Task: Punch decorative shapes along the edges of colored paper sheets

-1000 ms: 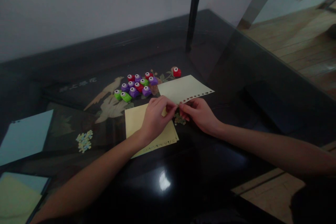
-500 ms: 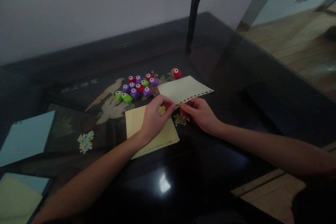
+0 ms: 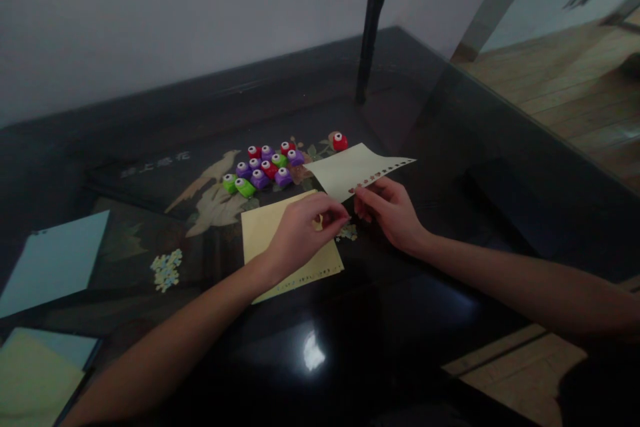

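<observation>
Left of the white sheet (image 3: pixel 340 172), a cluster of punches (image 3: pixel 267 170) blocks a low pass; a red punch (image 3: pixel 340 141) sits just beyond its far edge. Yellow paper (image 3: pixel 257 227) lies under the left hand (image 3: pixel 307 227). Open table (image 3: pixel 450 207) stretches right of the right hand (image 3: pixel 393 213), with a post (image 3: pixel 371 37) farther back.

A short line of four pale Chinese characters (image 3: pixel 156 165) stands on the dark tabletop (image 3: pixel 280 110), up and left of the pictured bird's (image 3: pixel 220 170) body, rising slightly toward the right. The second reads 上 and the last 花; the first and third are too blurred to read surely.
</observation>
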A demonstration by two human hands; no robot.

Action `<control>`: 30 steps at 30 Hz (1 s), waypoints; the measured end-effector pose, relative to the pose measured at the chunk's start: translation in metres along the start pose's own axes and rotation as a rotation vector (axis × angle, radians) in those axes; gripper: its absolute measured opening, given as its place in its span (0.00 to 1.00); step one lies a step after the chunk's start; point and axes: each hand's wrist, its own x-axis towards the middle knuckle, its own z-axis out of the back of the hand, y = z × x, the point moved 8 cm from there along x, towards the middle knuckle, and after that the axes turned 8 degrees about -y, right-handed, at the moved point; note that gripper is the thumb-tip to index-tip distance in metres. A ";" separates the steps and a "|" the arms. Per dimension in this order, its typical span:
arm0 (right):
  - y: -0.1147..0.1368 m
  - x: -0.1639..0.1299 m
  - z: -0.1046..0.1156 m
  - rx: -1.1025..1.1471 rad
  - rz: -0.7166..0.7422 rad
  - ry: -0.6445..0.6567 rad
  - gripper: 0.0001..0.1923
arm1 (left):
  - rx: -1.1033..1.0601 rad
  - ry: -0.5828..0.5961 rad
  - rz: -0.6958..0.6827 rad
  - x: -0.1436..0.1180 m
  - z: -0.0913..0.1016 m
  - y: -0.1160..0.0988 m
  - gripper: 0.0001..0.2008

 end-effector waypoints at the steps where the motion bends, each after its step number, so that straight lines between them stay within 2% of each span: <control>1: 0.001 0.001 0.001 0.000 0.008 -0.011 0.10 | 0.020 0.045 -0.007 -0.001 -0.004 0.001 0.03; 4: 0.001 0.002 0.002 -0.006 0.007 -0.019 0.10 | 0.142 0.182 0.032 -0.006 -0.017 0.012 0.03; 6: 0.001 0.002 0.002 -0.014 0.011 -0.012 0.10 | 0.222 0.223 0.074 -0.009 -0.022 0.022 0.03; 20: 0.000 0.003 0.001 -0.049 0.025 0.013 0.11 | 0.294 0.216 0.143 -0.009 -0.021 0.039 0.05; 26: -0.001 0.003 0.002 -0.069 0.037 0.011 0.12 | 0.242 0.220 0.169 -0.007 -0.020 0.039 0.03; 30: -0.001 0.003 0.003 -0.088 0.057 0.015 0.12 | 0.115 0.152 0.202 -0.001 -0.016 0.037 0.04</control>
